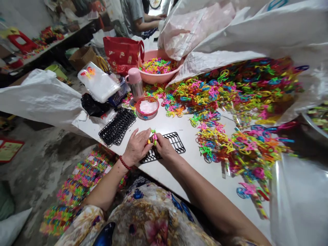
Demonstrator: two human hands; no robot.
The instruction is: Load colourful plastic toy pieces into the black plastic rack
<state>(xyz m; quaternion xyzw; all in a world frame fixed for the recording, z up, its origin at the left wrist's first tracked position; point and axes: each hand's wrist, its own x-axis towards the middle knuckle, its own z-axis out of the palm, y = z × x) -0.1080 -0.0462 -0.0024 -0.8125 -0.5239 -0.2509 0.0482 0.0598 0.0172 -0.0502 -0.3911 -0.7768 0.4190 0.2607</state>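
In front of me my left hand (137, 147), with a red bead bracelet at the wrist, and my right hand (164, 146) meet over a black plastic grid rack (176, 141). Between their fingertips is a small pink and green plastic toy (154, 137). My right thumb and fingers pinch it from the right. The left fingers are long and close together, thumb bent in against the toy, with a bit of yellow plastic showing beside them. The fingers partly hide the toy's shape. More black racks (118, 125) lie stacked to the left of my hands.
A large heap of bright plastic toys (217, 92) spreads over the right of the white table (176, 189). Behind stand a red basket (147, 115), a pink-lidded flask (135, 85) and a pink basin (156, 78). Packed toys (82, 181) sit below left; a person (135, 17) is beyond.
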